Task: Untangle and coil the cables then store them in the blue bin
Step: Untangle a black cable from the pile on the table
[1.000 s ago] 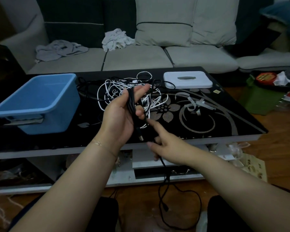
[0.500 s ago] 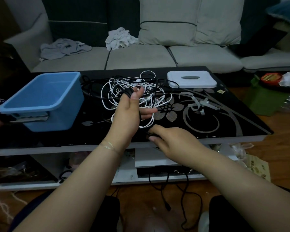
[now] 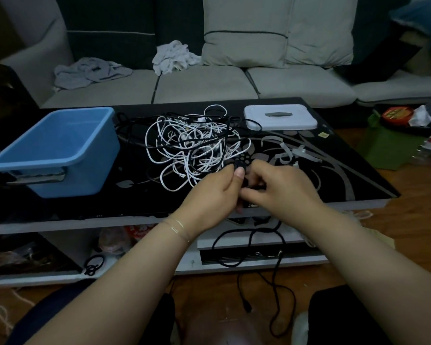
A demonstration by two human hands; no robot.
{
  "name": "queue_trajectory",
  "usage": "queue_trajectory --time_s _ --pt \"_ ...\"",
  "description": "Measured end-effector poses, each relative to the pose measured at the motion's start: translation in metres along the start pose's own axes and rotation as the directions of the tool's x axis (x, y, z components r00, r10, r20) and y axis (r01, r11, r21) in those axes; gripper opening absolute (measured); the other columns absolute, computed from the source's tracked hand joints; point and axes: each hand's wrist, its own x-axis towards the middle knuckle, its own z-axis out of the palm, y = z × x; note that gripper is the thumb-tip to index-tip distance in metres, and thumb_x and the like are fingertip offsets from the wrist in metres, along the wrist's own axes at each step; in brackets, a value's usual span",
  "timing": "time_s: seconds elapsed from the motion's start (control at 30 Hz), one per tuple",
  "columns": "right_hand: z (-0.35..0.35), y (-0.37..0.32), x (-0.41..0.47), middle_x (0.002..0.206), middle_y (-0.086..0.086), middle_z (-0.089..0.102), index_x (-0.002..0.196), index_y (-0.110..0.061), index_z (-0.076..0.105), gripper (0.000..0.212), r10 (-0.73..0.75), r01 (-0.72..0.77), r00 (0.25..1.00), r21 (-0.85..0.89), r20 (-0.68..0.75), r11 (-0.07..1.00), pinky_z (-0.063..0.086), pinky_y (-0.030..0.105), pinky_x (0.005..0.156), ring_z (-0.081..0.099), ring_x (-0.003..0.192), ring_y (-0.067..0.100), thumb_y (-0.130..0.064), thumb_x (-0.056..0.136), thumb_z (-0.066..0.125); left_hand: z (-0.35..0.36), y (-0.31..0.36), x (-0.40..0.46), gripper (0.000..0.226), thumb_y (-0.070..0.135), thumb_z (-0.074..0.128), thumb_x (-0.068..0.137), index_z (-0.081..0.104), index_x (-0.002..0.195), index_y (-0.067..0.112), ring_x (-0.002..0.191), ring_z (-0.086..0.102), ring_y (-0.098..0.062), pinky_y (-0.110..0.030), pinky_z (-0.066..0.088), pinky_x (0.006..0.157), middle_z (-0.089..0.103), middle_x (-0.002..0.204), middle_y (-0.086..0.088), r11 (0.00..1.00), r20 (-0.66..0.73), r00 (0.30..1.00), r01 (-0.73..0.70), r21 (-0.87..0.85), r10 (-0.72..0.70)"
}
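A tangle of white and black cables [image 3: 194, 145] lies in the middle of the black glass table [image 3: 353, 180]. The blue bin [image 3: 57, 150] stands at the table's left, with nothing visible inside. My left hand [image 3: 209, 192] grips a small coil of black cable [image 3: 240, 165] near the table's front edge, thumb on top. My right hand [image 3: 281, 188] meets it from the right and pinches the same cable. The loose end of the black cable [image 3: 274, 290] hangs below both hands to the floor.
A white lidded box [image 3: 280, 117] sits at the table's back right. A grey sofa [image 3: 209, 85] with clothes on it stands behind. A green box [image 3: 393, 148] and clutter lie on the floor to the right. Black hair ties [image 3: 93, 265] rest on the lower shelf.
My left hand has come down and to the right with the black coil. My right hand has risen to meet it, and the hanging cable has been drawn up.
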Motion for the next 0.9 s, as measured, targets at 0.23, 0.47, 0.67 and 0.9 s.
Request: queue_trajectory --time_s 0.23,0.47,0.67,0.9 --pt "-0.007 0.011 0.005 0.075 -0.009 0.057 0.087 -0.027 0.047 0.016 0.000 -0.069 0.981 0.349 0.195 0.934 0.047 0.034 0.066 0.054 0.068 0.006 -0.026 0.084 0.063 0.003 -0.001 0.005 0.085 0.086 0.023 0.072 0.061 0.108 0.018 0.093 0.065 -0.019 -0.042 0.051 0.084 0.069 0.096 0.001 0.999 0.202 0.978 0.042 0.013 -0.044" --pt "-0.002 0.021 0.006 0.080 0.011 0.061 0.090 -0.023 0.054 0.022 0.019 -0.099 0.988 0.544 0.152 0.833 0.045 0.031 0.065 0.055 0.070 0.019 -0.032 0.079 0.071 0.006 -0.004 0.005 0.042 0.051 0.061 0.083 0.061 0.093 0.011 0.068 0.061 -0.010 -0.035 0.051 0.065 0.065 0.074 0.003 0.985 0.197 0.980 0.014 -0.169 0.020" --pt "0.004 0.021 0.014 0.071 -0.003 0.059 0.085 -0.017 0.054 0.008 0.082 -0.106 0.994 0.743 0.069 0.661 0.048 0.022 0.057 0.055 0.064 0.007 -0.014 0.091 0.059 0.002 0.010 -0.002 0.031 0.031 0.037 0.102 0.050 0.081 0.012 0.037 0.024 -0.004 -0.017 0.020 0.039 0.033 0.043 0.011 0.748 0.144 0.987 0.153 -0.646 -0.078" --pt "0.022 0.007 0.008 0.060 0.009 0.052 0.078 -0.006 0.047 0.033 0.246 -0.153 0.969 0.830 0.020 0.536 0.045 0.019 0.045 0.048 0.047 0.007 -0.038 0.081 0.053 -0.004 0.013 -0.004 0.034 0.029 0.031 0.104 0.047 0.081 0.010 0.037 0.022 -0.009 -0.016 0.024 0.038 0.033 0.042 0.003 0.710 0.203 0.978 0.172 -0.682 -0.042"
